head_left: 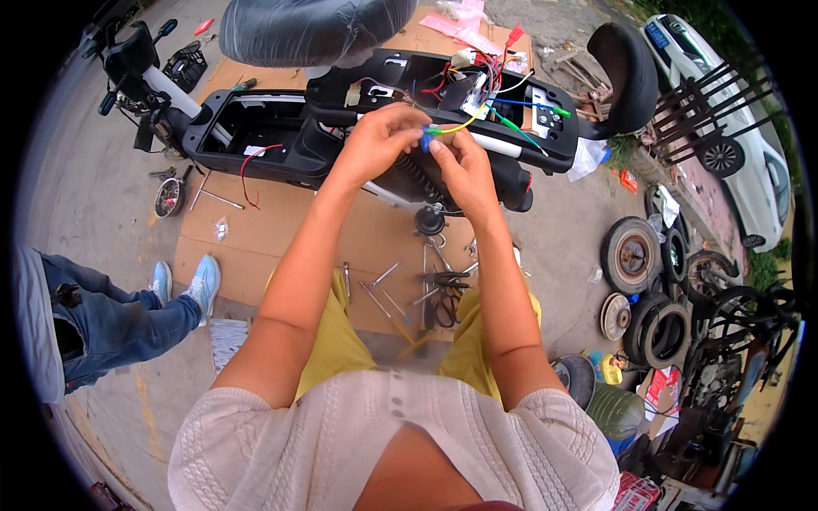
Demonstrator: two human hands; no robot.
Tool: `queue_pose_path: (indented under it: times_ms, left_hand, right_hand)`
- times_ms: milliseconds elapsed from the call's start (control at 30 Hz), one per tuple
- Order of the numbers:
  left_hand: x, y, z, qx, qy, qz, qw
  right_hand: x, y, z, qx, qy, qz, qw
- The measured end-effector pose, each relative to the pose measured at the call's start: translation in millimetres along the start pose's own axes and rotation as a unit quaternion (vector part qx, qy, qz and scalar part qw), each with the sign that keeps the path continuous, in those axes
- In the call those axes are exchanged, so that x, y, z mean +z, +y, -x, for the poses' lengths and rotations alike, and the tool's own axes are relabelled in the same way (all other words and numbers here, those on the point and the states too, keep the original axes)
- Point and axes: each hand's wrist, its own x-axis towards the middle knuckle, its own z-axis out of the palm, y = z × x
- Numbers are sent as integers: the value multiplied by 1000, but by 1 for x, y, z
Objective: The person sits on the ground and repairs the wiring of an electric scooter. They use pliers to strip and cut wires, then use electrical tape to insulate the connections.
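Note:
Over the opened body of a black electric scooter point(294, 166), my two hands meet at a small blue wire connector point(427, 139). My left hand point(383, 140) pinches it from the left between thumb and fingertips. From the other side, my right hand point(467, 175) closes its thumb and fingers on it. A yellow wire point(467, 124) with a green sleeve runs from the connector to a bundle of coloured wires point(490, 72) in the rear compartment. Blue and green wires with loose ends lie to the right of it. My fingers partly hide the connector.
The black seat point(315, 30), plastic-wrapped, is raised at the far side. Wrenches and pliers point(443, 298) lie on the cardboard point(230, 247) below my hands. A person in jeans point(128, 332) stands at left. Old wheels and tyres point(630, 254) are stacked at right, near a white car point(724, 128).

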Motion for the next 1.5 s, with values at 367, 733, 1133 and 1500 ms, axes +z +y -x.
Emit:
queue_pose_path:
  times_ms: [367,733,1133,1500]
  left_hand:
    - [3,0,0,7,29,5,1000]
    - [16,-9,5,40,80,9,996]
    - [9,-6,2,-2,-5,0,1000]
    - [8,-14,1,-49,53,-23,997]
  right_hand:
    - [8,-10,11,163,24,-175,971]
    - [12,-11,32,139,45,-73,987]
    - [-9,-36,-11,269,44,-358,893]
    - [-17,-50,-1,218,31,-307,926]
